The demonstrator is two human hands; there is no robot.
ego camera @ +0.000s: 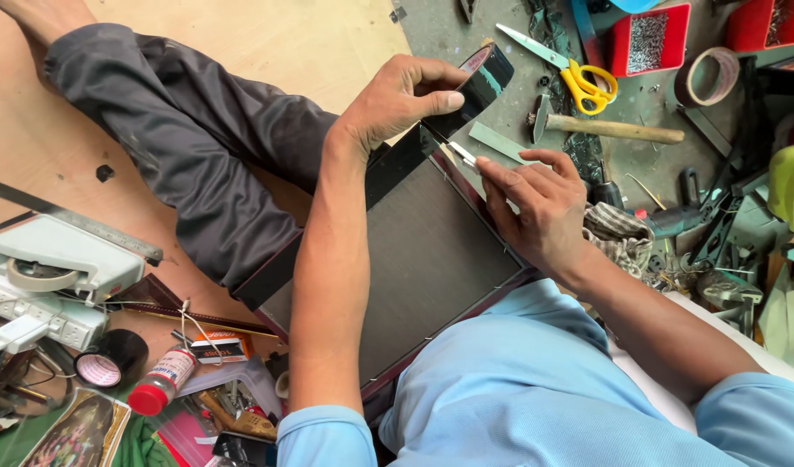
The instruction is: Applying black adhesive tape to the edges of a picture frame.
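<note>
My left hand grips a roll of black tape lifted over the far corner of a dark framed panel lying across my lap. A strip of the tape runs from the roll down along the panel's far edge. My right hand holds a small cutter blade against the tape at that corner, fingers pinched on it.
Yellow-handled scissors, a wooden-handled hammer, a red tray of screws and a tape roll lie on the floor at upper right. A power strip, black tape roll and red-capped bottle sit at lower left.
</note>
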